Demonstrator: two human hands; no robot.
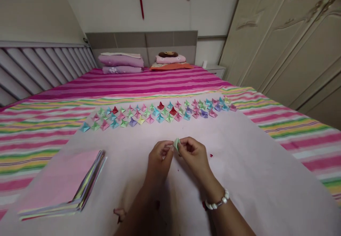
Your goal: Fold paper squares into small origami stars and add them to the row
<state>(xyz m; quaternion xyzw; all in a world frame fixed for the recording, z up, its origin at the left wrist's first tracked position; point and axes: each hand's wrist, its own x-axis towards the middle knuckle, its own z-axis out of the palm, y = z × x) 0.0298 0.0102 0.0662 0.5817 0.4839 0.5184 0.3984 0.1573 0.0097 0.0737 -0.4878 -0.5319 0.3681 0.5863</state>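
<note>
My left hand (pixel 159 158) and my right hand (pixel 194 154) meet above a pale pink sheet (pixel 239 165) spread on the bed. Both pinch a small light green folded paper piece (pixel 176 143) between their fingertips. A white bead bracelet (pixel 218 202) circles my right wrist. Beyond the hands, several small folded paper pieces (pixel 160 114) in pink, blue, green, red and purple lie in rows across the sheet. A stack of coloured paper squares (pixel 64 182), pink on top, lies to the left of my left arm.
The bed has a striped cover (pixel 138 83) in pink, green and yellow. Pillows (pixel 121 62) and folded bedding (pixel 170 61) sit at the headboard. A wardrobe (pixel 287 40) stands on the right, a slatted panel (pixel 39 69) on the left. Tiny red scraps (pixel 211 155) lie near my right hand.
</note>
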